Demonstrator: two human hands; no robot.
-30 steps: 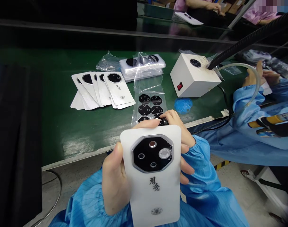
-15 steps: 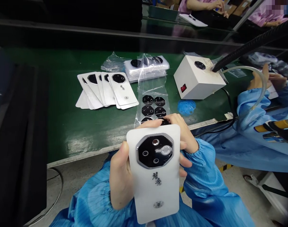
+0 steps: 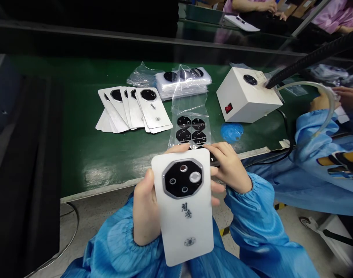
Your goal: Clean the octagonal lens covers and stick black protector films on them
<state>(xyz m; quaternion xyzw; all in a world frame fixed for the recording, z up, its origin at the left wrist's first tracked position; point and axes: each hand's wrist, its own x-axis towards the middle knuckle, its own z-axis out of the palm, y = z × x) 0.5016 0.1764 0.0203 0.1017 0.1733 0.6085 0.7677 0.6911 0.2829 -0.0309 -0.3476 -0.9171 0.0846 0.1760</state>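
My left hand (image 3: 147, 208) grips a white panel (image 3: 186, 224) with a black octagonal camera area, its thumb on the left edge and fingertips past the right edge. Behind the panel's upper right, my right hand (image 3: 230, 166) has its fingers bent at the near end of a clear sheet of black octagonal stickers (image 3: 198, 137); its fingertips are partly hidden, and what they pinch is too small to name. Several similar white panels (image 3: 156, 114) lie fanned out on the green table (image 3: 83, 154). Behind the sheet is a stack of clear plastic pieces (image 3: 183, 83).
A white box (image 3: 246, 98) with a red switch stands at the right, a black hose (image 3: 309, 60) above it. Near it lies a blue round piece (image 3: 232, 132). Another person's blue sleeve (image 3: 315, 131) is at the far right. A dark block (image 3: 19, 162) borders the left.
The held panel has shifted slightly left and up in view. My right hand shows more to the right of it, farther from the panel's edge.
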